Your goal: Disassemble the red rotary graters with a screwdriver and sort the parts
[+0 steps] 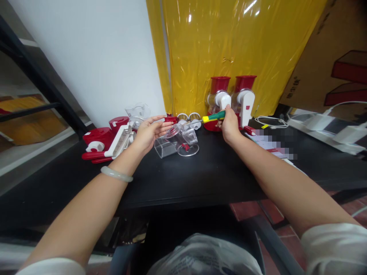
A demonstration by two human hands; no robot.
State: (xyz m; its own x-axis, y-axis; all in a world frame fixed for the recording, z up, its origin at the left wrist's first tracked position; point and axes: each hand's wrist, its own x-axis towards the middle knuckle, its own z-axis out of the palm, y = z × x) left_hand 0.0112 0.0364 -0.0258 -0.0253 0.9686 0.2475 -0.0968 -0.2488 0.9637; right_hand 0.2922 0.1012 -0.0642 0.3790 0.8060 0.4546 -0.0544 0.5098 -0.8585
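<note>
While right hand [231,124] holds green-yellow tool [214,116], tabletop [186,179] stretches between forearms [91,206].

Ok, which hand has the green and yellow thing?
The right hand: its fingers hold the green-and-yellow tool. The left hand, on the bracelet side, is by the red piece instead.

No words can be read with certainty. Dark characters [292,88] on the cardboard box [311,57] at right end in what looks like a registered-trademark sign. A white arm [247,116] bears a small red mark [247,107]. Print on the plastic [212,250] below is illegible.
</note>
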